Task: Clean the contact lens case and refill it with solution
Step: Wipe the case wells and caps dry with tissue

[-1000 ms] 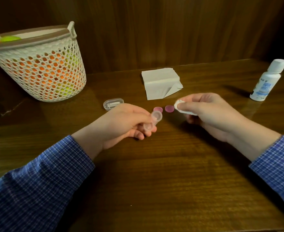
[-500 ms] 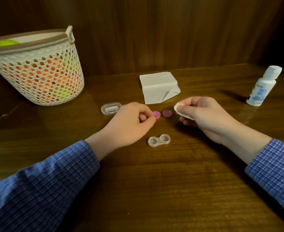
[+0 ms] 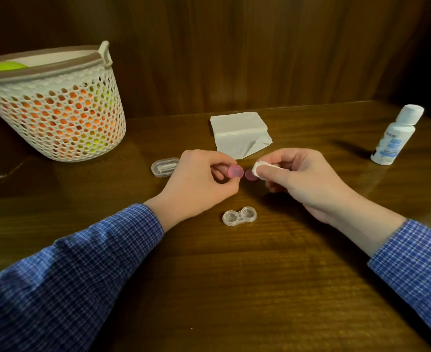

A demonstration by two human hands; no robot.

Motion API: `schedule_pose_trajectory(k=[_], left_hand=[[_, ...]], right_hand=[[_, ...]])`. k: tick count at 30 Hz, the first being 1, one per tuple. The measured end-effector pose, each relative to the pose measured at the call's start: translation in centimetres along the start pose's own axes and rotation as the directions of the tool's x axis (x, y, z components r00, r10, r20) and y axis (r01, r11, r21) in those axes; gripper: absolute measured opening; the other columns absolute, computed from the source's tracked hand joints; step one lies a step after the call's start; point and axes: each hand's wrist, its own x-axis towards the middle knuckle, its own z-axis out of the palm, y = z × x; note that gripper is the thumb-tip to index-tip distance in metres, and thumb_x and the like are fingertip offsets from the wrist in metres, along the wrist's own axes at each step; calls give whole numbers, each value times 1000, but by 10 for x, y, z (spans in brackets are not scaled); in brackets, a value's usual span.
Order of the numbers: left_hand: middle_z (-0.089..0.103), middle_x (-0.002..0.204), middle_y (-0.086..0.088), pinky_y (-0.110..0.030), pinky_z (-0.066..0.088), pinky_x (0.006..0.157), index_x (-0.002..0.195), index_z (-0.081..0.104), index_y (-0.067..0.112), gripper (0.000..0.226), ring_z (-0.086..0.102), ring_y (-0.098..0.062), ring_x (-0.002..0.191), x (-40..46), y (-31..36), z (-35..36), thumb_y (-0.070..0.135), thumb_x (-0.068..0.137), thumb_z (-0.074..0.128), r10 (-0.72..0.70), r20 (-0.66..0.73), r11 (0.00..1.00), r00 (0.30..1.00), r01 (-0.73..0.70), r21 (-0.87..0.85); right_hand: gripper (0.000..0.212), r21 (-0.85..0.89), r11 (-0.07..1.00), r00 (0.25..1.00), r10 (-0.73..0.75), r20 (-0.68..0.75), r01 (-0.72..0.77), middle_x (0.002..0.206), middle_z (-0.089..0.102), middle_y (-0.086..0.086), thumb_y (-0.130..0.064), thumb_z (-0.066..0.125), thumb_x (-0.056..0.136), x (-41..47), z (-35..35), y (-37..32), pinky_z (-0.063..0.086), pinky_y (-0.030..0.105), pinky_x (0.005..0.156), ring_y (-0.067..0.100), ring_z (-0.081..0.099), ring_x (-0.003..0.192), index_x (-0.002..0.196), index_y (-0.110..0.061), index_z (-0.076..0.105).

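Lens case is sitting open on the wooden table, lower centre of the frame, both clear wells facing up, no caps on. Not touching either hand; it's lying just below and between them.

Left hand is pinching one pink cap between thumb and fingertips, cap turned so its round face is showing toward the camera, lifted slightly off the table as far as I can tell. Second pink cap is lying flat on the table just right of the first, partly covered by the wad in the right hand.

Right hand is gripping a small wadded white tissue, fingers curled round it, thumb pressing on top. Wad is pointing left toward the held cap, near it; can't tell if touching.

Folded white tissue stack is lying above the hands, centre of frame, one corner peeling up. Small clear oval box is sitting left of the left hand, something white inside, too small to identify. Solution bottle is standing at right edge, white cap on, blue label, leaning as seen through the wide lens. Perforated white basket is sitting upper left, orange and green items showing through the holes.

Both forearms are in blue checked sleeves.
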Motion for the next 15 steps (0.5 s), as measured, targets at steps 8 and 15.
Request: schedule_pose_trajectory(k=[8,15], left_hand=[[74,77,3,-34,63,66,105,79,22,21,70,-23,73,-29,27,-2,11,87,78,55,-51,975,997,-65,-215],[73,112,9,-21,61,81,127,70,28,35,73,-5,97,-36,31,0,14,94,71,52,-61,974,997,-65,-217]], right_hand=[[1,-137,961,970,-235,63,241,80,77,-2,-26,81,88,-14,12,-4,61,24,69,16,72,75,88,-25,82],[3,-109,956,962,-267,62,273,78,77,-1,-24,80,88,-17,10,-4,58,19,68,14,72,72,89,-21,79]])
